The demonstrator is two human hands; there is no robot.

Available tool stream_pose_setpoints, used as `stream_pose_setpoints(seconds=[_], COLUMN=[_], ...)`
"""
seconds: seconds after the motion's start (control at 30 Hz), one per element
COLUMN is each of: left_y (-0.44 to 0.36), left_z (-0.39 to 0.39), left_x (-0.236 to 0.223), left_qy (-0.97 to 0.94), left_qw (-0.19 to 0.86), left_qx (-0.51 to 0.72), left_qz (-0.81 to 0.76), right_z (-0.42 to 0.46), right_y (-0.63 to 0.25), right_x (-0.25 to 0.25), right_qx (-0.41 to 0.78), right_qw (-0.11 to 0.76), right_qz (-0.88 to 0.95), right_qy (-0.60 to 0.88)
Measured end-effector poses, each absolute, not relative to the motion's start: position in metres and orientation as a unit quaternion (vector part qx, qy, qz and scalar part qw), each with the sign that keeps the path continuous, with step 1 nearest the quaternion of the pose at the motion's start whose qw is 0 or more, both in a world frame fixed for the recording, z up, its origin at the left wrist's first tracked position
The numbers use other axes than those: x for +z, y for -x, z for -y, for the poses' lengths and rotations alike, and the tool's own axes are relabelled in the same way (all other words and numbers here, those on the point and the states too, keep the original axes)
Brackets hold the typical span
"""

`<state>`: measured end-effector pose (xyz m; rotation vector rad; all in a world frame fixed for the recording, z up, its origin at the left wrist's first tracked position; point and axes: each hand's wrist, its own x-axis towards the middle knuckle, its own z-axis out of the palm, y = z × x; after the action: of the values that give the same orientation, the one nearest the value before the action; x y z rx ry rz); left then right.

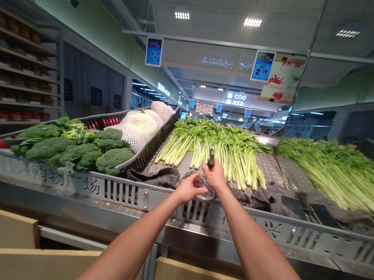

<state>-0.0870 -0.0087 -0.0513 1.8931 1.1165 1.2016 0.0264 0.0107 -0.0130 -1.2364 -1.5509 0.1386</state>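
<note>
In front of me, over the grey crate rim, both hands are on a clear spray bottle with a black spray head. My right hand is closed around its upper part, just below the head. Lower down, my left hand grips the transparent body from the left side, thumb and fingers curled on it. Just beyond the bottle lies a wide row of celery, stalk ends toward me and leaves at the back. A dark wet cloth is bunched along the front of the celery.
Broccoli and net-wrapped white produce fill the left side. A grey crate edge runs across the front. To the right a mirror panel reflects the celery. Price signs hang overhead; shelves of jars stand far left.
</note>
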Motion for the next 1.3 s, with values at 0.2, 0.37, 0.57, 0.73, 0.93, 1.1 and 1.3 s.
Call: stream_pose_setpoints(seconds=[0.2,0.37,0.57,0.73,0.93,1.1,1.3], left_y=[0.089,0.093,0.109,0.118,0.118,0.123,0.140], left_z=[0.010,0.013,0.016,0.015,0.010,0.011,0.017], left_x=[-0.050,-0.047,-0.044,-0.047,-0.053,-0.051,-0.047], left_qy=[-0.725,-0.735,-0.741,-0.727,-0.718,-0.719,-0.723], left_qw=[0.292,0.266,0.246,0.263,0.273,0.261,0.248], left_qx=[0.443,0.428,0.424,0.437,0.455,0.454,0.448], left_qz=[-0.439,-0.453,-0.459,-0.460,-0.450,-0.457,-0.464], right_z=[-0.016,-0.015,-0.014,-0.014,-0.014,-0.012,-0.014], right_y=[-0.025,-0.022,-0.008,0.003,0.004,0.007,0.024], right_x=[-0.015,-0.017,-0.016,-0.015,-0.015,-0.015,-0.013], right_qx=[0.071,0.072,0.076,0.062,0.073,0.079,0.077], right_qw=[0.550,0.560,0.555,0.546,0.549,0.552,0.543], right_qz=[0.656,0.658,0.667,0.663,0.660,0.667,0.679], right_qy=[0.511,0.498,0.491,0.508,0.507,0.494,0.488])
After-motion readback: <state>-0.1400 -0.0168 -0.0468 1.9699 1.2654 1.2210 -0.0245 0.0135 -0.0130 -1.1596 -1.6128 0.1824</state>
